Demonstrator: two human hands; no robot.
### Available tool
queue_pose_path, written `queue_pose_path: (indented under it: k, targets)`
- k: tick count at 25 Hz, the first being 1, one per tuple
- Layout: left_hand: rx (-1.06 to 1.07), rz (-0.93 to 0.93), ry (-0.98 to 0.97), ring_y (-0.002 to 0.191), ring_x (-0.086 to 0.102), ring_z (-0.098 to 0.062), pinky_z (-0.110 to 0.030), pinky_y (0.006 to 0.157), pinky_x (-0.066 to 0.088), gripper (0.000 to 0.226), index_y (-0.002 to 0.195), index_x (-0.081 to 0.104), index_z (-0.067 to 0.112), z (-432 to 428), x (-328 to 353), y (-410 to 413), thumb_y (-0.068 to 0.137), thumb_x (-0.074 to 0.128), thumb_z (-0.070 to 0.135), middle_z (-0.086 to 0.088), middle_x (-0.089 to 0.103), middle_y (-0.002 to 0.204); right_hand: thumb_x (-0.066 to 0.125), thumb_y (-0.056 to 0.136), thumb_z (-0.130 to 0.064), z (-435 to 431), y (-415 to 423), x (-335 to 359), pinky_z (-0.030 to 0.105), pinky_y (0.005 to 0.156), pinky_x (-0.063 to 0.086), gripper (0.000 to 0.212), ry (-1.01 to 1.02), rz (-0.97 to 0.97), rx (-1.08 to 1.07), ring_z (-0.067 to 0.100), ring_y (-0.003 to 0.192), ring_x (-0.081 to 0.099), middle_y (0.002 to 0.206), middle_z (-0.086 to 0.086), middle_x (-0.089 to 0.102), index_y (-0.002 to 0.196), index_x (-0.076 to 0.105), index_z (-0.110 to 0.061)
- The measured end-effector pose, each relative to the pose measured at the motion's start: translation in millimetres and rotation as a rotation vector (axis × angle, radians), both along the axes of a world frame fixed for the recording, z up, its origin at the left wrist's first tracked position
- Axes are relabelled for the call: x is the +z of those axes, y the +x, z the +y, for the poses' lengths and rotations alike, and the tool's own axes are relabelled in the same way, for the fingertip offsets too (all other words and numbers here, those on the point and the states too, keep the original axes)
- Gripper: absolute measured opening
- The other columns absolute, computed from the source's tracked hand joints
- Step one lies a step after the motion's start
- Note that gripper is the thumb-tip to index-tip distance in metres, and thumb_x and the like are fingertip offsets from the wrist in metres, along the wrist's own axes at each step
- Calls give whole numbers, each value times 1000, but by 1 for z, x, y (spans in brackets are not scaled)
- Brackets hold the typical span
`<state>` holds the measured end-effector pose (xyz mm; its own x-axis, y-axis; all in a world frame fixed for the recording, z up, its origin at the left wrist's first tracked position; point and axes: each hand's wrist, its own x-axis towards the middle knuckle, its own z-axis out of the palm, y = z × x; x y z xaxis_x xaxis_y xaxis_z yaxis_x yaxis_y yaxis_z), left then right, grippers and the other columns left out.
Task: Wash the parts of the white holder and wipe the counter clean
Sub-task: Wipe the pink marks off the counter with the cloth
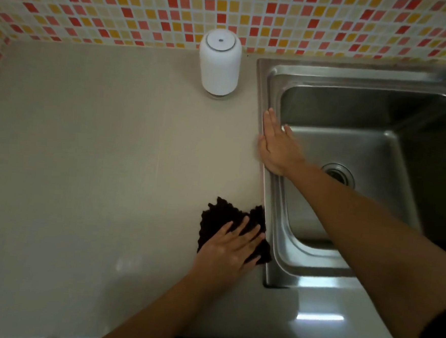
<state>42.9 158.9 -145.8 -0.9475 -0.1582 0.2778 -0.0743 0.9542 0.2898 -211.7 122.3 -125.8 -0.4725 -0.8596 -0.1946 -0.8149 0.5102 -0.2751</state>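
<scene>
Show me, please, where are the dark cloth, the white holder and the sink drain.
dark cloth (224,212): head view, on its bare upper part.
white holder (219,65): head view, on the middle of its side wall.
sink drain (335,172): head view, on its metal strainer.

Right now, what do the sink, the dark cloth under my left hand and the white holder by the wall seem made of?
Rectangular grey metal sink: likely brushed stainless steel, judging by its soft streaky reflections. Dark brown crumpled cloth: soft knobbly textile, perhaps terry or microfibre; its edge is fuzzy and ragged. White cylindrical holder: probably matte plastic, smooth without glare, though unsure.
</scene>
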Motion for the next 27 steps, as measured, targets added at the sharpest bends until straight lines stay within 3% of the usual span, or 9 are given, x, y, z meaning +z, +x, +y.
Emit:
queue_pose_path:
  k: [3,5,8,12,15,17,20,24,27]
  targets:
    - [-47,103,52,111,63,-14,-30,100,43,39,109,70,18,14,0,32,99,38,38,1,70,114,18,101,-28,-2,0,0,37,117,4,56,18,29,-7,20,146,8,158,11,-3,149,-1,-4]
    - [-40,146,177,94,69,-10,-25,85,53,36,105,71,13,14,8,40,97,46,37,-1,73,104,18,101,-33,-1,1,2,37,117,5,58,29,25,-8,21,146,7,159,11,0,149,1,-5]
    - [223,158,434,72,65,-11,-27,66,53,42,102,70,6,2,35,16,96,45,39,-6,74,85,25,101,-35,17,7,18,40,115,18,57,-103,-43,-38,29,142,23,154,17,21,147,18,-3]
    - [471,72,612,75,64,-22,-35,65,50,41,107,61,12,1,89,-54,93,39,45,-7,70,87,45,96,-27,66,-13,52,37,88,44,35,-359,-118,-198,33,105,57,116,17,61,121,54,-5]
    - [534,60,851,80,60,-29,-39,70,47,16,98,44,17,4,119,-113,96,35,30,-11,62,89,50,95,-26,105,-42,88,25,68,42,24,-440,-182,-268,25,82,63,92,12,69,98,64,-8]
    - [514,92,1013,85,59,-31,-41,74,49,10,96,40,20,12,137,-147,91,33,25,-15,60,93,46,97,-31,132,-60,116,13,63,41,31,-542,-365,-330,12,72,61,86,6,69,94,67,-9]
    - [422,117,958,81,59,-19,-23,65,49,10,105,40,15,35,160,-184,96,36,15,-7,57,94,42,96,-42,165,-82,146,14,69,45,35,-527,-651,-273,1,77,61,86,-8,67,98,67,-17]
    - [381,188,840,81,53,-1,-12,63,45,13,111,38,14,71,176,-220,99,39,12,4,52,96,63,86,-37,193,-118,161,27,84,51,24,-608,-589,-145,10,90,65,92,-3,69,97,68,-16]
    - [426,255,860,93,55,-8,-16,75,46,23,116,34,17,87,181,-242,96,47,13,6,49,103,71,80,-33,209,-142,181,24,77,50,19,-714,-495,-116,13,84,63,85,-1,68,88,68,-16]
